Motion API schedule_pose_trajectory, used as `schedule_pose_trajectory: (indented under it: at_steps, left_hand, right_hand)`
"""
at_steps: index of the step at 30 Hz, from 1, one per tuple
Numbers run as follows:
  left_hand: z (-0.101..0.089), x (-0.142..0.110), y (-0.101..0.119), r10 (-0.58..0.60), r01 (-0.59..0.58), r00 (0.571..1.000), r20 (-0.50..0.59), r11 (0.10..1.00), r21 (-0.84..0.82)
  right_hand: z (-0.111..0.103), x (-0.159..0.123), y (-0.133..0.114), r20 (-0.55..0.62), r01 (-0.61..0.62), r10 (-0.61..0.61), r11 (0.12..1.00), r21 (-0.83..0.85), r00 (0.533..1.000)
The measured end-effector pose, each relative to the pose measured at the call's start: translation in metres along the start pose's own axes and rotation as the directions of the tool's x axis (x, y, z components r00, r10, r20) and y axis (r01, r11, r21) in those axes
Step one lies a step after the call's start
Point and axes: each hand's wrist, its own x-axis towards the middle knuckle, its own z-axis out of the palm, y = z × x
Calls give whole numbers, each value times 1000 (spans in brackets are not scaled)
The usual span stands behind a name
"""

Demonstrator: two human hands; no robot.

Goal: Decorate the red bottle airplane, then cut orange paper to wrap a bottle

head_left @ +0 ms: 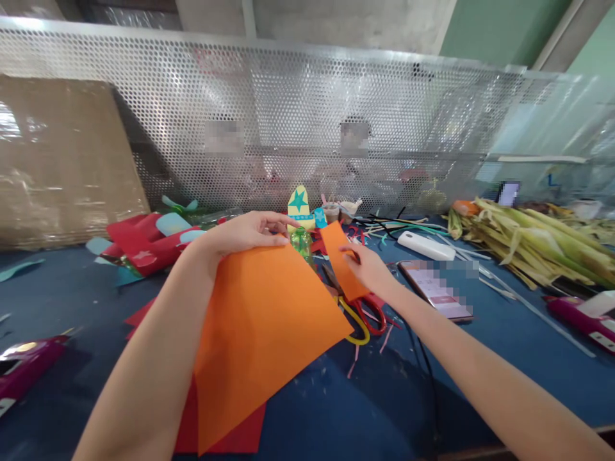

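Note:
My left hand (257,230) is closed on the upper edge of a large sheet of orange paper (269,320), which hangs tilted toward me. In my right hand (369,266) is a narrower piece of orange paper (343,272), pinched at its right side. Below that piece lie scissors with yellow handles (364,330) and scissors with red handles (379,318); their blades are partly covered. A translucent green plastic bottle (302,242) shows between my hands. Red paper (240,438) is under the large orange sheet on the blue table (307,410).
A red craft airplane (144,240) lies left, near cardboard (62,160) leaning on a perforated metal screen (298,96). To the right are a phone (435,291), a white glue-gun-like tool (426,246) and corn husks (542,240). Magenta cutters (33,365) (583,323) lie at both sides.

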Motion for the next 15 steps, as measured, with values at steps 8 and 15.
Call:
schedule_pose_trajectory:
  at_steps: [8,15]
  left_hand:
    - [11,7,-2,55,-71,988,-146,991,-110]
    - [21,16,-22,-49,0,986,-158,956,-294]
  right_hand:
    - [-1,-21,-20,180,18,-37,994,109,983]
    - [-4,-35,-10,212,-119,100,990,77,972]
